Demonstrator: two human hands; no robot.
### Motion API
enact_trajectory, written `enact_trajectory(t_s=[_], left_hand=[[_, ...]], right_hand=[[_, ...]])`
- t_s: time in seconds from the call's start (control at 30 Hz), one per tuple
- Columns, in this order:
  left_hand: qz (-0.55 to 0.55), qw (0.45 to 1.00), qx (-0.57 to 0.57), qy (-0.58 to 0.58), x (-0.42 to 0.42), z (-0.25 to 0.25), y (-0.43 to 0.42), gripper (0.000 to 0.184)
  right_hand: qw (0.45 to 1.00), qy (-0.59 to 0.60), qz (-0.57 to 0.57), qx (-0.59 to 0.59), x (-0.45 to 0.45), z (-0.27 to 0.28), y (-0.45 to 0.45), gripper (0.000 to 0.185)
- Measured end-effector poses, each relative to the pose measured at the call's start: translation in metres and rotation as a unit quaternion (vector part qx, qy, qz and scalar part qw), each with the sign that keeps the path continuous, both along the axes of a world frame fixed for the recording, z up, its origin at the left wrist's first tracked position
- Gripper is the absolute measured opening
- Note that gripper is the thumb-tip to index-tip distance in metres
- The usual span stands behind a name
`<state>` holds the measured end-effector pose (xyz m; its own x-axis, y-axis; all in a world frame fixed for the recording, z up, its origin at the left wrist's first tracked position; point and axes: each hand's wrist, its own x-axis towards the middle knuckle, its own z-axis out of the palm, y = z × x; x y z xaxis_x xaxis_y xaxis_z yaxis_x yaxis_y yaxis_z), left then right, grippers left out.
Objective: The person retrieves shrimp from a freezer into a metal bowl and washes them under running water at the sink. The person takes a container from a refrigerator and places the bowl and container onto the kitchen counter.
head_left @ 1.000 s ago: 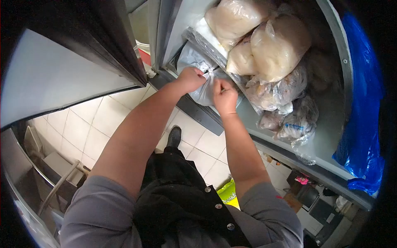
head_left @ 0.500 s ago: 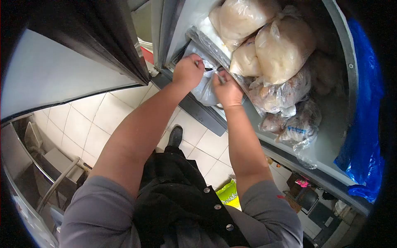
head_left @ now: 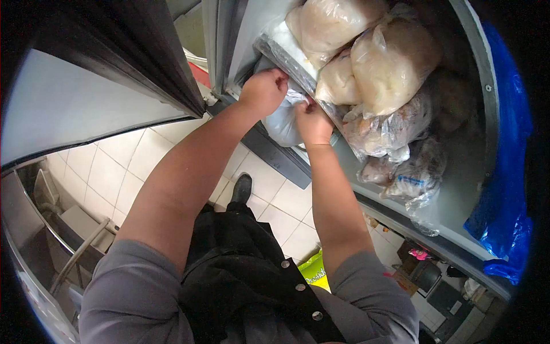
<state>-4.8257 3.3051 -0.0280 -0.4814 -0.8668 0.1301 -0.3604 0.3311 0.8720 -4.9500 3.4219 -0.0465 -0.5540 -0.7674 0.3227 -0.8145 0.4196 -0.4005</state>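
So both hands have crept higher in the frame than a second ago. The left hand is now up by the shelf edge, fingers curled in; tips are mostly hidden, so can't tell if it's pinching anything. The right hand also sits a bit higher, fingers bent in narrow at the top of the white bag, but I can't tell how firm a hold it's got. Bag's still upper middle of the frame, just below that edge, though the twisted neck that showed between the hands is mostly covered now. Clear bagged packages upper right look unmoved.
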Motion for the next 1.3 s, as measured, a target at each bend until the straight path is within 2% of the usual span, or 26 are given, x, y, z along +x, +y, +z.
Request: enact_trajectory(t_s=[0.1,0.17,0.27,0.3,0.4,0.47,0.57,0.63,0.7,0.77,0.87,0.97,1.0,1.03,1.07,1.1,1.17,1.2,1.23,1.27,1.3], left_hand=[[-0.015,1.000,0.002,-0.017,0.002,0.004,0.000,0.020],[-0.072,0.997,-0.035,-0.003,0.004,0.010,0.001,0.021],[-0.168,0.981,-0.094,-0.005,0.003,0.007,0.003,0.024],[-0.202,0.973,-0.114,-0.008,0.004,0.010,0.004,0.025],[-0.244,0.967,-0.057,-0.054,0.003,0.023,0.004,0.027],[-0.255,0.962,-0.062,-0.078,0.002,0.024,0.002,0.027],[-0.260,0.959,-0.085,-0.078,-0.002,0.021,0.000,0.028],[-0.256,0.960,-0.070,-0.083,-0.005,0.024,0.001,0.027],[-0.246,0.963,-0.018,-0.107,-0.009,0.026,0.002,0.026],[-0.241,0.966,0.034,-0.087,-0.012,0.020,-0.001,0.025],[-0.253,0.963,0.077,-0.057,-0.015,0.001,0.000,0.024],[-0.256,0.961,0.078,-0.068,-0.015,-0.003,0.005,0.025],[-0.255,0.961,0.075,-0.078,-0.016,-0.003,0.006,0.025],[-0.245,0.964,0.080,-0.064,-0.018,-0.010,0.006,0.027],[-0.236,0.967,0.085,-0.051,-0.021,-0.016,0.007,0.028],[-0.226,0.969,0.090,-0.038,-0.022,-0.021,0.007,0.030],[-0.082,0.958,0.274,0.018,-0.012,0.009,0.000,0.031],[-0.008,0.931,0.362,0.045,-0.007,0.019,-0.002,0.032],[-0.031,0.940,0.319,0.117,-0.004,0.009,-0.009,0.034],[-0.059,0.941,0.276,0.188,-0.001,0.000,-0.016,0.035],[-0.059,0.951,0.265,0.149,0.002,0.009,-0.021,0.036]], right_hand=[[0.999,-0.032,-0.009,0.014,0.002,0.010,0.002,0.034],[0.996,-0.089,-0.001,0.010,-0.003,0.001,0.004,0.038],[0.991,-0.116,-0.016,0.071,0.011,0.036,0.007,0.043],[0.990,-0.124,-0.005,0.068,0.009,0.033,0.008,0.044],[0.986,-0.153,0.032,0.054,-0.008,0.012,0.014,0.045],[0.981,-0.181,0.064,0.039,-0.018,-0.004,0.018,0.045],[0.979,-0.193,0.048,0.037,-0.030,-0.023,0.023,0.044],[0.989,-0.035,0.068,0.127,-0.028,-0.018,0.023,0.044],[0.989,-0.064,0.059,0.119,-0.025,-0.011,0.020,0.042],[0.961,-0.275,0.020,0.013,-0.013,0.007,0.009,0.039],[0.948,-0.162,0.011,0.273,-0.013,0.042,-0.005,0.051],[0.973,-0.039,-0.003,0.226,-0.031,0.004,-0.003,0.041],[0.974,-0.171,-0.068,0.136,-0.034,-0.013,-0.001,0.041],[0.945,-0.298,-0.131,0.042,-0.032,-0.027,0.000,0.042],[0.888,-0.416,-0.189,-0.053,-0.032,-0.040,0.001,0.043],[0.841,-0.496,-0.187,-0.107,-0.026,-0.034,-0.002,0.044],[0.719,-0.638,-0.177,-0.211,-0.009,-0.005,-0.004,0.045],[0.732,-0.633,-0.176,-0.179,-0.005,0.007,0.001,0.045],[0.744,-0.628,-0.175,-0.146,-0.001,0.019,0.008,0.045],[0.809,-0.564,-0.142,-0.081,-0.005,0.017,0.011,0.044],[0.865,-0.488,-0.112,-0.020,-0.008,0.016,0.015,0.043]])
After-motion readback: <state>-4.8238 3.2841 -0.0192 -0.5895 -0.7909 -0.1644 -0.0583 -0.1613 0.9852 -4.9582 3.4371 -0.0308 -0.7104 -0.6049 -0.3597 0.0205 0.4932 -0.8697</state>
